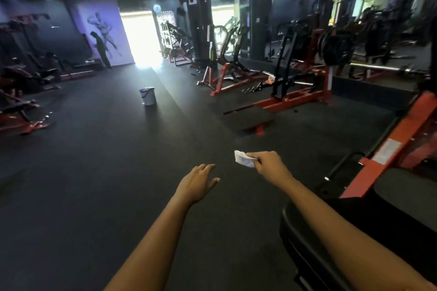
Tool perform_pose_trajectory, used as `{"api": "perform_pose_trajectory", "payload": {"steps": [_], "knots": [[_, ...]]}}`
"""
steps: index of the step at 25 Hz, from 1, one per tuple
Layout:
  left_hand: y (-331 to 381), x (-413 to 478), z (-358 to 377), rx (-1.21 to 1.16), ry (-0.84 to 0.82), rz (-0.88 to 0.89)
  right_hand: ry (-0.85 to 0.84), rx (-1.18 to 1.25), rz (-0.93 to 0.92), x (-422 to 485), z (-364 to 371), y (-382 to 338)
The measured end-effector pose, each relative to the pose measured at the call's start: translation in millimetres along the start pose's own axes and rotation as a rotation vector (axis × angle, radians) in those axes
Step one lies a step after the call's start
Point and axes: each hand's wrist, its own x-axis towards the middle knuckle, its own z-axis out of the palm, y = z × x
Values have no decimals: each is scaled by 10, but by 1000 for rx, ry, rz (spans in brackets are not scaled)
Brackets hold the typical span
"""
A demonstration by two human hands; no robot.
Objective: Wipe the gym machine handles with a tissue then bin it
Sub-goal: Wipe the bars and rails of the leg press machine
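Pinching a crumpled tissue [243,159], the right hand [267,163] reaches out beside the empty, loose-fingered left hand [197,182], bin [147,96] far ahead.

- The right hand [268,162] pinches a crumpled white tissue [243,159] above the dark floor [94,172].
- The left hand [197,183] hangs loose-fingered, holding nothing.
- 1 white bin [148,96] stands far ahead.
- Red machines [295,92] line the right.

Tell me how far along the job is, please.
Wiping looks finished, though I cannot confirm it: both hands are off the red machine at the right. In hand: the right hand pinches the white tissue; the left hand is open and empty. Left: binning it; the white bin stands far ahead on the floor.
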Motion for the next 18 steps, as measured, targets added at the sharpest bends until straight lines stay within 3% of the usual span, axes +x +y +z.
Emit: {"api": "perform_pose_trajectory", "payload": {"steps": [4,18], "knots": [[-294,1198,-131,-33,28,118,71,-84,88,942,-51,53],[-453,5067,76,-26,-145,648,455,-204,606,3197,-469,850]]}}
